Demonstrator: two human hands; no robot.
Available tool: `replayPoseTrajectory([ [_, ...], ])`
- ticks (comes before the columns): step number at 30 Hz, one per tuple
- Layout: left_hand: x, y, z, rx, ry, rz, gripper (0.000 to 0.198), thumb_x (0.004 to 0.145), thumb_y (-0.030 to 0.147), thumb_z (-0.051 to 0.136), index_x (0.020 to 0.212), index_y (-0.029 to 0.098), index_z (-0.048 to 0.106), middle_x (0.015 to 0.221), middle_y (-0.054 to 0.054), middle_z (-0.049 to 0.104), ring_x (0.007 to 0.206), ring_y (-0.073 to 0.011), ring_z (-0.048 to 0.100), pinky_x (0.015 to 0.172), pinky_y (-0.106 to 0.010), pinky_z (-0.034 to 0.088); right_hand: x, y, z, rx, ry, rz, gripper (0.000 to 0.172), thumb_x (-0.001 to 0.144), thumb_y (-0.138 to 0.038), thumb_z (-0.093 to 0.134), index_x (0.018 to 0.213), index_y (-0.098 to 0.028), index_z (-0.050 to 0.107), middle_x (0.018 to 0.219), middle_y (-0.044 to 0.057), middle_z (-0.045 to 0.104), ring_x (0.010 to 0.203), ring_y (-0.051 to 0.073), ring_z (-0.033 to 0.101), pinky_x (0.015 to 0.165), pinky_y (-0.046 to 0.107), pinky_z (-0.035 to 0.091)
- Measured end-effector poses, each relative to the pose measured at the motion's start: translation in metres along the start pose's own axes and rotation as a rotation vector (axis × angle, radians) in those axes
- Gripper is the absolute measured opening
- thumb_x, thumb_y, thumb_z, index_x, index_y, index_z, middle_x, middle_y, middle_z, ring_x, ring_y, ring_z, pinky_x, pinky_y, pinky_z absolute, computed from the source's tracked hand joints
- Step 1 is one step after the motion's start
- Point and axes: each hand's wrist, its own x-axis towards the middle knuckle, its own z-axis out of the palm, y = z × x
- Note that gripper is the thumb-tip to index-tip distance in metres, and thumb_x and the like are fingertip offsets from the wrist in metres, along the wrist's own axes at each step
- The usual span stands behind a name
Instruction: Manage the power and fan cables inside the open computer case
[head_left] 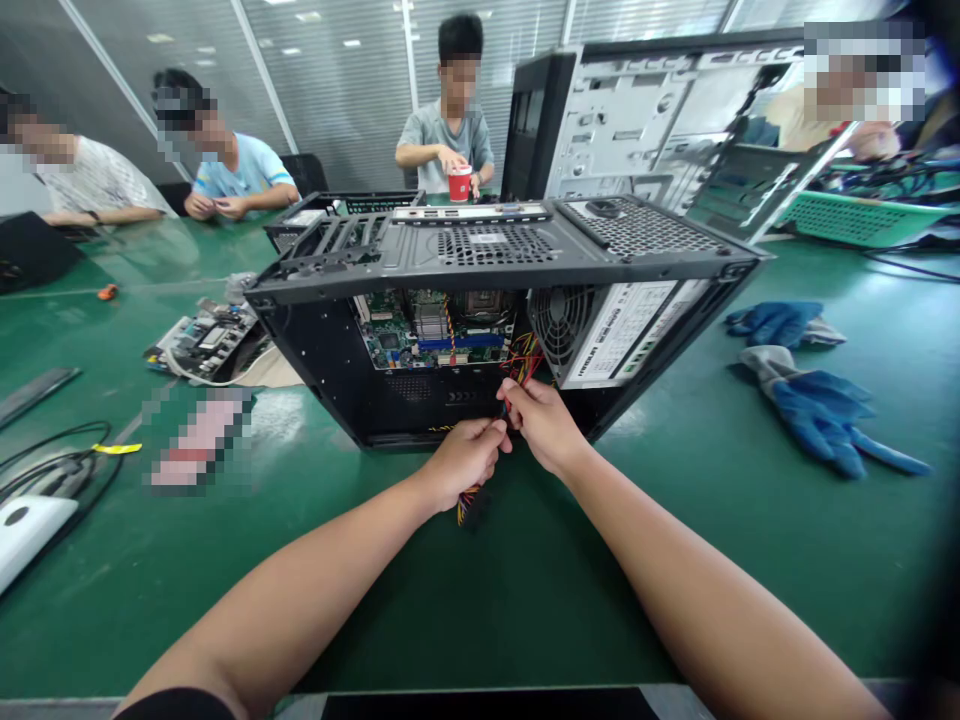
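Observation:
A black computer case (360,275) lies on the table with its open side toward me. Inside it are a motherboard (442,330) and, at the right, a power supply (622,335) with a fan. Yellow, red and black power cables (528,360) run from the power supply toward my fingers. My left hand (469,455) is closed around the cable bundle, and a black connector (472,510) hangs below it. My right hand (544,415) pinches the cables just above, close to the left fingertips. The fingers hide the exact part of the cables between them.
Blue work gloves (814,405) lie at the right, near a green basket (862,220) of cables. Another open case (540,120) stands behind. Loose parts (214,340), a phone-like pixelated object (199,440) and black cables (82,450) lie left. Several people sit across the table (360,610).

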Motion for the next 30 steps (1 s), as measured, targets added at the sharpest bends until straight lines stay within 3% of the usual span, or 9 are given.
replayPoseTrajectory([
  [13,-0.0011,0.0009,0.0018,0.053,0.028,0.017,0.032,0.098,0.038,0.047,0.074,0.016,0.052,0.047,0.01,0.029,0.036,-0.0047,0.026,0.039,-0.02,0.018,-0.001,-0.0004,0.0015,-0.055,0.052,0.008,0.035,0.075,-0.053,0.067,0.072,-0.018,0.06,0.046,-0.007,0.041,0.044,0.01,0.037,0.045,0.027,0.029],
  [30,-0.001,0.0024,-0.0031,-0.096,-0.064,-0.016,0.033,0.099,0.036,0.042,0.074,0.016,0.053,0.047,0.009,0.034,0.034,-0.0041,0.027,0.037,-0.018,0.017,-0.0019,-0.0013,0.0014,0.003,0.008,0.008,0.036,0.078,-0.053,0.066,0.075,-0.018,0.061,0.047,-0.007,0.041,0.044,0.01,0.037,0.046,0.027,0.029],
])
